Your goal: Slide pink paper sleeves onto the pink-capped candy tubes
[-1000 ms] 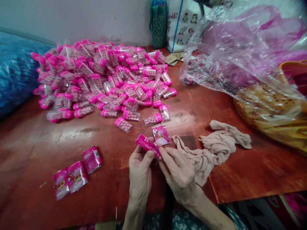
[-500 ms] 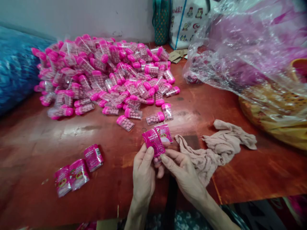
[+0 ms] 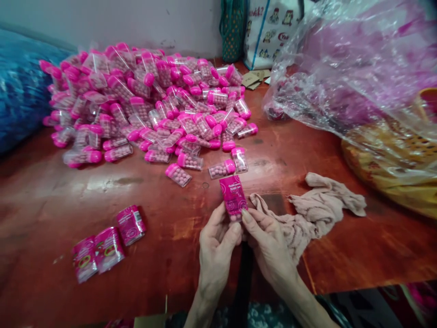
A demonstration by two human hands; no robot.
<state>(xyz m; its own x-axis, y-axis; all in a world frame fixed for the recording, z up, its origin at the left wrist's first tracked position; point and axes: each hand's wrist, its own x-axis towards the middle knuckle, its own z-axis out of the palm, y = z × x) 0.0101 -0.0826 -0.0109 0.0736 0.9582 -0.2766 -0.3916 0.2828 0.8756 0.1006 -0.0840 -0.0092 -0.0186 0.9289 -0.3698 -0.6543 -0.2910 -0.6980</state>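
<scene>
Between both hands a small clear candy container [image 3: 235, 218] stands nearly upright, wrapped in a shiny magenta printed sleeve [image 3: 233, 193]; pink candy balls show below the sleeve. My left hand [image 3: 217, 248] grips its lower left side, thumb in front near the bottom. My right hand [image 3: 268, 239] pinches the lower right corner with thumb and fingers. Some fingertips behind the pack are hidden. Just beyond it lie a few loose pink-capped candy containers [image 3: 221, 169]. On the left of the table rest three sleeved packs [image 3: 109, 249], two side by side and touching.
A large heap of pink-capped candy containers [image 3: 143, 102] fills the back of the table [image 3: 164, 218]. Right of my hands lies a crumpled beige cloth [image 3: 321, 205]. Clear plastic wrapping [image 3: 327, 86] drapes over a yellow basket [image 3: 382, 159]. A blue bag [image 3: 20, 91] stands at far left.
Both hands have shifted slightly right with the pack, which has turned from a leftward tilt to nearly upright. A second magenta piece, visible behind it before, no longer shows separately.
</scene>
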